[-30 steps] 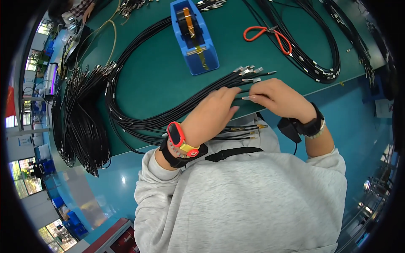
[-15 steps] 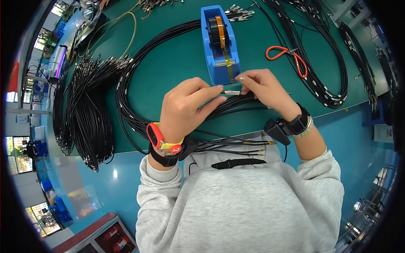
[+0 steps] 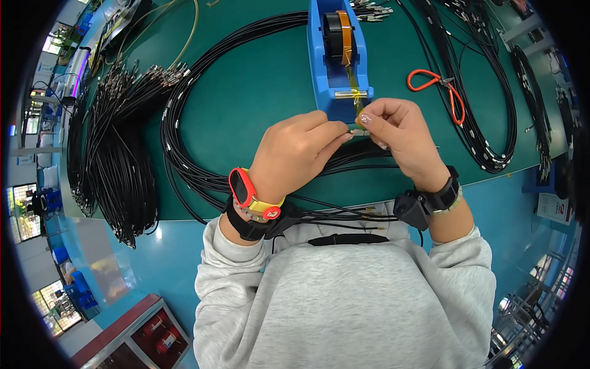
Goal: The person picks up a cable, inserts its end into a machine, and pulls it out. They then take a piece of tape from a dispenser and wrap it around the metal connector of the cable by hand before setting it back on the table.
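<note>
Your right hand (image 3: 398, 134), nearer, pinches glossy amber tape (image 3: 358, 104) running to 12 o'clock; left hand (image 3: 298, 142) pinches small silver connector (image 3: 359, 132).

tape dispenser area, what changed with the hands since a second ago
The right hand moved forward to the blue tape dispenser and took hold of the amber tape; the left hand moved forward too, holding a cable end just below. Dispenser and red-handled cutters stayed put; the camera shifted.
</note>
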`<action>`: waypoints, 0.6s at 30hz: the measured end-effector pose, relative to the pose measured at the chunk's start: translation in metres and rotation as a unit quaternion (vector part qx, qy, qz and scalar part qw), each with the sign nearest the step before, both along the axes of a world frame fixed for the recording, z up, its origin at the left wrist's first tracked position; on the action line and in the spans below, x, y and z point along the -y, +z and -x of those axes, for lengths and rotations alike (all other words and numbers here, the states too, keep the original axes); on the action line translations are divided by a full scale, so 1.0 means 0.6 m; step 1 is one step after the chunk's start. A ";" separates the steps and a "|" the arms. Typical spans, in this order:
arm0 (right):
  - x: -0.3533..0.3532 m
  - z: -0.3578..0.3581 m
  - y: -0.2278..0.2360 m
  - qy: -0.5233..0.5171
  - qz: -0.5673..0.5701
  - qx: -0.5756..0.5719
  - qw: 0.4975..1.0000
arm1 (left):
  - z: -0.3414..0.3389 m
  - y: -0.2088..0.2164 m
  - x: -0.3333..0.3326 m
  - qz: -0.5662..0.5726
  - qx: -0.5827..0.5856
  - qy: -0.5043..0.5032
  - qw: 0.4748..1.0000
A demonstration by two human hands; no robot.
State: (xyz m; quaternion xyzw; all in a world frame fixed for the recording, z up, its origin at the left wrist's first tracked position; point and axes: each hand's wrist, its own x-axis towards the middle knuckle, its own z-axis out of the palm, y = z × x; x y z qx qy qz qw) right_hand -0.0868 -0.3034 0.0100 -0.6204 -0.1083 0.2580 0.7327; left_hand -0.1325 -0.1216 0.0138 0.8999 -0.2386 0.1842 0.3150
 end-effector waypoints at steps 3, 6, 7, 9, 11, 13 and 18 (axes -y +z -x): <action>0.000 0.008 0.000 -0.023 -0.010 0.018 1.000 | -0.002 -0.003 0.002 0.016 -0.005 0.004 1.000; 0.000 0.010 0.001 -0.022 -0.017 0.021 0.999 | -0.003 -0.006 0.003 0.032 -0.002 -0.003 0.999; 0.001 0.010 0.001 -0.023 -0.021 0.024 0.999 | -0.003 -0.006 0.003 0.034 -0.004 -0.006 0.999; 0.001 0.013 0.002 -0.024 -0.016 0.026 0.999 | -0.002 -0.006 0.003 0.039 -0.008 -0.015 0.999; 0.001 0.015 0.001 -0.026 -0.007 0.033 0.999 | -0.001 -0.006 0.004 0.033 -0.011 -0.016 0.999; 0.004 0.014 -0.001 -0.026 0.009 0.041 0.999 | 0.000 -0.005 0.004 0.023 -0.015 -0.015 0.999; 0.006 0.012 -0.005 -0.028 0.063 0.084 0.994 | 0.000 -0.003 0.004 0.009 -0.022 -0.015 1.000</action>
